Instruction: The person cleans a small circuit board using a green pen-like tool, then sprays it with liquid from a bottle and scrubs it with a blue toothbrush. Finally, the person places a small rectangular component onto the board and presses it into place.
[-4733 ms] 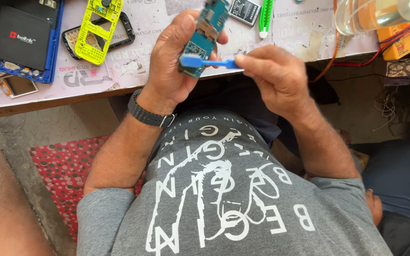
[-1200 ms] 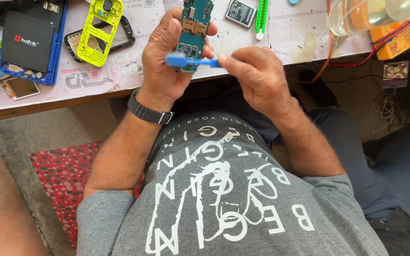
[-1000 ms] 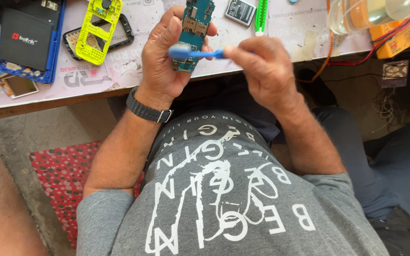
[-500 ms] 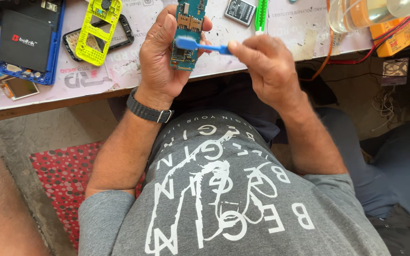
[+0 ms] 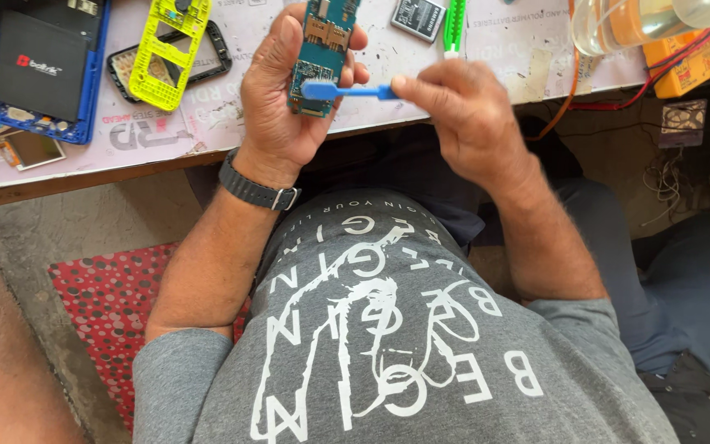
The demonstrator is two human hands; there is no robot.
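Note:
My left hand (image 5: 277,103), with a dark watch on its wrist, grips a teal phone circuit board (image 5: 322,51) upright over the table's front edge. My right hand (image 5: 462,115) pinches the handle of a small blue brush (image 5: 343,89). The brush head lies across the lower part of the board. Both hands are held close together above my lap.
On the pale work table (image 5: 207,123) lie a yellow phone frame (image 5: 164,51), a black battery in a blue phone shell (image 5: 39,70), a small dark battery (image 5: 417,16), a green tool (image 5: 453,20), a clear container (image 5: 626,25) and an orange meter (image 5: 688,53). A red dotted mat (image 5: 100,304) covers the floor at left.
The brush head has slid back and forth over the board, ending lower on it. My left hand keeps hold of the board, tilted slightly differently.

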